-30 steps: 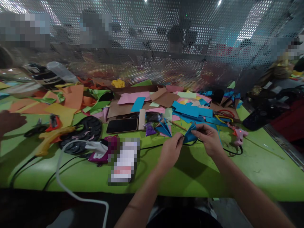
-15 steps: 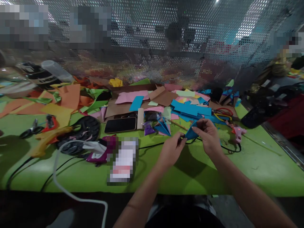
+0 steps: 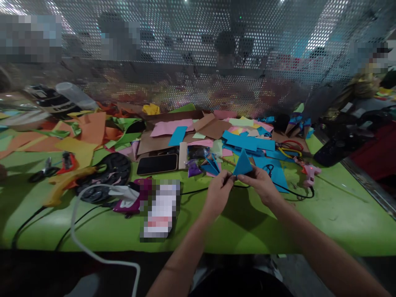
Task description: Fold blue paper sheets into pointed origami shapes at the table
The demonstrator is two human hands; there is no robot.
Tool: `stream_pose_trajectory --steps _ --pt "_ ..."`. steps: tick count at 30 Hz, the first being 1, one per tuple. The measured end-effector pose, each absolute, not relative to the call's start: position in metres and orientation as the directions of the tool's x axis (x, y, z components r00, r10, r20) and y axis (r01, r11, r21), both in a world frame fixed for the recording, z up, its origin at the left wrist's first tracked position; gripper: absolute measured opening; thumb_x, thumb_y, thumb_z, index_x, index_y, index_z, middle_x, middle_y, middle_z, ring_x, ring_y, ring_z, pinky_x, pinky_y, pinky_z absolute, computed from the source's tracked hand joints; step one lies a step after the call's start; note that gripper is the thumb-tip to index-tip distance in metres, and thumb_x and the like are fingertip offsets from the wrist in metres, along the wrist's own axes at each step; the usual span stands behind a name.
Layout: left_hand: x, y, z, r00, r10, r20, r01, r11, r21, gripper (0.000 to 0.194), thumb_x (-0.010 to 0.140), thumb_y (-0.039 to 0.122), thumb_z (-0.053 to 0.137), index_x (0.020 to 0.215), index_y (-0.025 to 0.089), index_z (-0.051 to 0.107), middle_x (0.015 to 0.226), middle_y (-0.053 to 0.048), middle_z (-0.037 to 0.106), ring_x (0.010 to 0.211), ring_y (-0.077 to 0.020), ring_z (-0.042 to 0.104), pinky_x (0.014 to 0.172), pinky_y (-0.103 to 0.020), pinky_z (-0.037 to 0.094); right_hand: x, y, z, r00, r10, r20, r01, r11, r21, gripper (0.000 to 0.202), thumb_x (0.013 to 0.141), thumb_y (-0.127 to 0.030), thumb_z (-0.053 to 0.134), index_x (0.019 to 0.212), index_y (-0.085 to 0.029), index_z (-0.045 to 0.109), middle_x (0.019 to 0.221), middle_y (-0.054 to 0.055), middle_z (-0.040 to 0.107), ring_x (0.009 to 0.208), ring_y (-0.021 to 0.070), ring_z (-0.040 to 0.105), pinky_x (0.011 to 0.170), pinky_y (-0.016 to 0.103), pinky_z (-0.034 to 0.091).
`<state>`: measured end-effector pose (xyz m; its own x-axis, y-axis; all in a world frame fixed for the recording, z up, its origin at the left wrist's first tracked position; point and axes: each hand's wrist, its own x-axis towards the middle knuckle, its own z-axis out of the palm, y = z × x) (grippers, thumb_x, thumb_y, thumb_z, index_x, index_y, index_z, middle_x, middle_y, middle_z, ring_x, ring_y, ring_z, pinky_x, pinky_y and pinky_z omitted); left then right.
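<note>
A folded piece of blue paper (image 3: 243, 164), shaped like a triangle with its tip up, is held above the green table. My left hand (image 3: 220, 186) pinches its lower left corner. With thumb and fingers, my right hand (image 3: 259, 182) grips the lower right side. Just left of it lies another folded blue paper piece (image 3: 211, 166) beside a small purple packet (image 3: 194, 168). Flat blue sheets (image 3: 247, 141) are spread behind my hands, and scissors with red and yellow handles (image 3: 291, 148) rest to their right.
A pink glue gun (image 3: 310, 173) with a black cord lies at right. On the left are a yellow glue gun (image 3: 55, 192), a dark round tray (image 3: 114, 169), a tissue pack (image 3: 131, 196) and a phone (image 3: 157, 164). Coloured paper scraps (image 3: 89, 130) cover the back; a perforated metal screen (image 3: 185, 49) stands behind.
The blue paper has turned from slanting to tip-up and moved slightly left. My right hand has dropped lower and closer to my left, uncovering the blue sheet behind it.
</note>
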<state>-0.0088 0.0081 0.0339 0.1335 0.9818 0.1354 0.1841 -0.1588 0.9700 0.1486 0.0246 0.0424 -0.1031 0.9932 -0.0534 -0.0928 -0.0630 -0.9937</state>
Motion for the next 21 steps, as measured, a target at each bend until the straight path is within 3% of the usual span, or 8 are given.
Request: stream_pose_trajectory --steps 6,12,17,21 --pt "-0.01 0.007 0.035 0.156 0.977 0.146 0.185 -0.174 0.967 0.027 0.092 0.034 0.05 0.069 0.021 0.045 0.06 0.005 0.045 0.06 -0.012 0.044 0.061 -0.026 0.033 0.154 0.028 0.043 -0.047 0.998 -0.028 -0.082 -0.032 -0.996 0.034 0.056 -0.046 0.088 0.067 -0.021 0.068 0.065 -0.001 0.066 0.062 0.0155 0.055 0.064 0.031 0.044" --pt "-0.021 0.01 0.041 0.08 0.994 0.08 0.137 -0.09 0.986 0.025 0.09 0.036 0.051 0.071 0.021 0.046 0.059 0.005 0.044 0.057 -0.0114 0.04 0.058 -0.026 0.031 0.189 0.043 0.048 0.23 0.97 0.082 -0.107 0.109 -0.988 0.033 0.06 -0.048 0.085 0.062 -0.023 0.064 0.06 -0.001 0.059 0.056 0.0127 0.047 0.055 0.028 0.037" --pt "-0.018 0.011 0.037 0.185 0.974 0.127 0.277 -0.176 0.945 0.025 0.091 0.033 0.05 0.07 0.021 0.046 0.06 0.005 0.047 0.059 -0.0121 0.043 0.059 -0.026 0.03 0.181 0.035 0.05 -0.007 0.999 0.049 -0.104 0.048 -0.993 0.038 0.065 -0.05 0.083 0.09 -0.024 0.071 0.081 0.001 0.068 0.071 0.0154 0.058 0.065 0.029 0.045" --pt "-0.014 0.009 0.036 0.252 0.956 0.147 0.366 -0.235 0.9 0.021 0.091 0.032 0.051 0.074 0.021 0.051 0.061 0.004 0.052 0.061 -0.0131 0.047 0.059 -0.026 0.03 0.173 0.03 0.051 -0.061 0.998 0.016 -0.088 0.011 -0.996 0.035 0.057 -0.044 0.088 0.075 -0.021 0.069 0.073 -0.001 0.067 0.07 0.0166 0.059 0.07 0.032 0.047"
